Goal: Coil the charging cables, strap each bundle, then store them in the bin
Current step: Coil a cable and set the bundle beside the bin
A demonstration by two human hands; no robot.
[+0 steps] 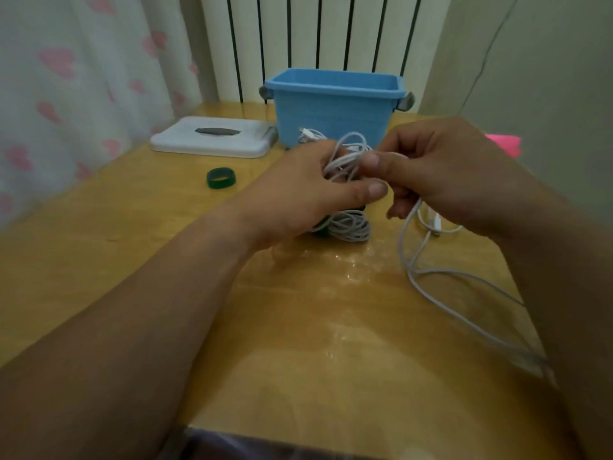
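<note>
Left hand (308,190): fingers curled round white cable loops (348,154), held above the worktop (298,327).
Right hand (441,171): pinching the same cable just beside the loops; loose tail (431,283) trails across the worktop to the right.
Coiled bundle (351,225): on the worktop, under the left hand.
Bin (331,107): blue, upright, behind the hands.
Strap (221,177): green ring, lying left, apart.
Lid (212,137): white, left of the bin.
</note>
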